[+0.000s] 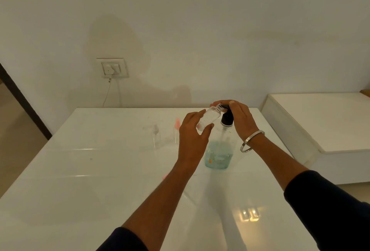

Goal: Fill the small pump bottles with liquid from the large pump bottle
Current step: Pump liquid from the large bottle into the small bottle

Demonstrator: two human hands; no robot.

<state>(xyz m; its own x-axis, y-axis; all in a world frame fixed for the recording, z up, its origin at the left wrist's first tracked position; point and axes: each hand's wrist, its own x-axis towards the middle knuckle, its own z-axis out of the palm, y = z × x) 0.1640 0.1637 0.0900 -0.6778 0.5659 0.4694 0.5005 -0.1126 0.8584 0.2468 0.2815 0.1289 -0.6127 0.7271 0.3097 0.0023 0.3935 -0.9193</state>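
Observation:
A large clear pump bottle (220,154) with blue-green liquid in its lower part stands on the white table (100,170); its pump head is black. My right hand (238,118) lies flat over that pump head and presses on it. My left hand (192,132) grips a small clear bottle (209,117) with no cap, tilted so its threaded neck sits under the pump's spout. Another small clear bottle (156,136) with a clear pump top stands to the left. A small bottle with a pink top (177,125) stands just behind my left hand, blurred.
A wall socket (112,68) with a plugged-in charger and hanging cable is on the wall behind the table. A lower white surface (324,122) stands to the right. A pink item (165,175) lies by my left forearm, mostly hidden.

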